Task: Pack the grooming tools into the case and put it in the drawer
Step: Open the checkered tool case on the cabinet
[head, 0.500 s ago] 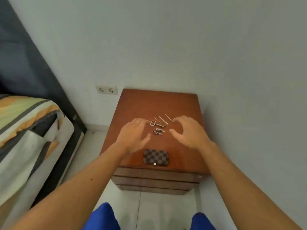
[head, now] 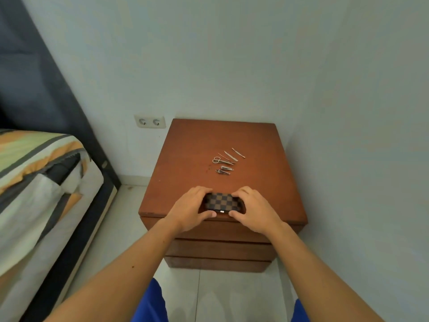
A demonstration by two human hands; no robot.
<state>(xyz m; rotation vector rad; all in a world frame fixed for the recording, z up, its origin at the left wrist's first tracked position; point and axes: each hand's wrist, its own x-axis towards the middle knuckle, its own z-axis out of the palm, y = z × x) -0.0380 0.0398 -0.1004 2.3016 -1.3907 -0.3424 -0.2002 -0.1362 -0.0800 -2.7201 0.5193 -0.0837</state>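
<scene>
While both hands sit at the near edge of the bench (head: 199, 140), the checkered case (head: 222, 201) lies flat betw. them at approx. 6 o'clock of the top, lid closed, small metal clasp facing the person. L hand (head: 189, 210): fingers curled over the case's left end, thumb tip on the front edge just left of the clasp, so grasping the case. R hand (head: 253, 211): fingers curled over the right end, thumb on the front edge just right of the clasp, also grasping the case. Whether the case is lifted off the wood or resting on it: cannot tell.

Grooming tools lie loose on the bench at approx. 12 o'clock from the case, well apart from it, near the centre of the top. Scissors (head: 221, 161) at the left of the group, handles at 9 o'clock. Two nail clippers (head: 224, 170) just nearer the person, side by side. Three slim metal implements (head: 232, 155) farther back, laid roughly parallel, tips toward 4–5 o'clock; exact type too small to tell.

Three drawer fronts (head: 220, 248) below the top, all closed. Bed (head: 41, 182) w/ striped cover at 9 o'clock; double wall socket (head: 150, 122) at 10 o'clock of the bench.
</scene>
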